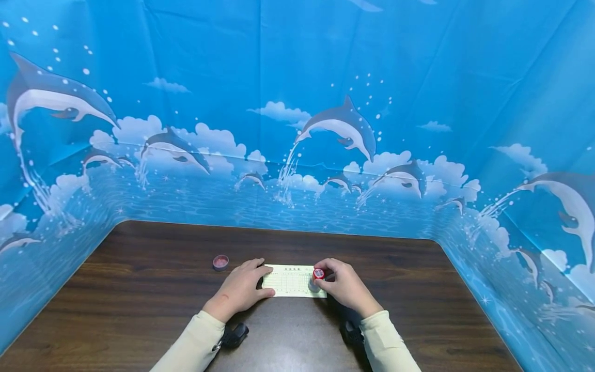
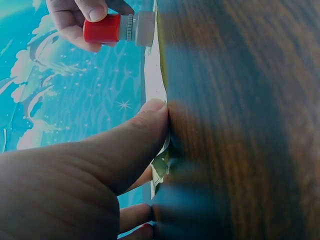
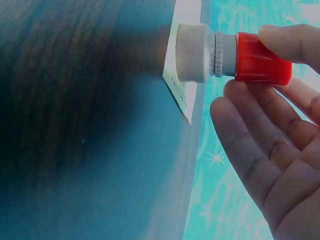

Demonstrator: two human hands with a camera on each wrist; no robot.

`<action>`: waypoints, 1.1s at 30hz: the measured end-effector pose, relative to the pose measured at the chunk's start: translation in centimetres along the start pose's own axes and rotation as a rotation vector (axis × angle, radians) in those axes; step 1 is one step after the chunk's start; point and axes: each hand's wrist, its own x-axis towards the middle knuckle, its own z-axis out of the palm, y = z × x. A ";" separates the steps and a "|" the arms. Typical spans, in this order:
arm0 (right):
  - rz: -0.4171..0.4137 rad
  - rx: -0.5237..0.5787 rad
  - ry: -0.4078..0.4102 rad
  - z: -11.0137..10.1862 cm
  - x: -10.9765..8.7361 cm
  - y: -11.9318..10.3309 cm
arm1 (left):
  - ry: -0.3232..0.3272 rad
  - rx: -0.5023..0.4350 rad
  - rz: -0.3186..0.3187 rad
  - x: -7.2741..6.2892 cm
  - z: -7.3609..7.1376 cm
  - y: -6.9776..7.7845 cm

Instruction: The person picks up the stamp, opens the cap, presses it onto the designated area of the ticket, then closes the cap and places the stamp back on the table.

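A pale yellow paper form [image 1: 287, 285] with a printed grid lies on the table in the head view. Spread over its left end is my left hand [image 1: 239, 290], thumb at the near corner and fingertips at the far one. My right hand [image 1: 347, 287] pinches the red handle of a round stamp [image 1: 318, 274] between thumb and fingers. Upright, with its pale, clear base down, the stamp stands on the right end of the form. From the side, the right wrist view has the base of the stamp [image 3: 195, 53] right at the paper.
A small round cap [image 1: 220, 262], pinkish inside, sits left of the left hand on the dark wood table [image 1: 153, 289]. A blue dolphin-print curtain [image 1: 223, 196] runs along the table's back and sides. Each wrist wears a black camera.
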 end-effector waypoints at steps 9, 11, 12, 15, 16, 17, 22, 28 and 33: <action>-0.017 0.012 -0.003 0.0 0.0 0.2 | -0.003 -0.003 -0.008 0.1 -0.1 0.1; -0.018 0.017 -0.003 0.0 0.0 0.2 | -0.002 -0.008 -0.006 0.0 -0.1 0.1; -0.025 0.016 -0.003 0.1 0.0 0.3 | -0.002 -0.009 -0.006 0.0 -0.1 0.1; -0.026 0.011 -0.003 0.1 0.0 0.2 | -0.001 -0.011 -0.005 -0.1 -0.1 0.1; -0.027 0.010 -0.002 0.0 0.0 0.2 | -0.001 -0.010 -0.004 -0.1 -0.1 0.0; -0.028 0.006 -0.003 0.0 0.0 0.2 | -0.002 -0.007 -0.003 -0.2 -0.1 0.0; -0.022 -0.014 -0.003 0.0 0.0 0.1 | 0.000 -0.010 0.001 -0.2 0.1 0.0; -0.009 -0.022 0.005 0.0 0.0 0.0 | 0.016 -0.008 0.014 -0.2 0.1 0.0; 0.003 -0.017 0.009 0.0 -0.1 -0.1 | 0.006 -0.002 0.010 -0.2 0.2 0.0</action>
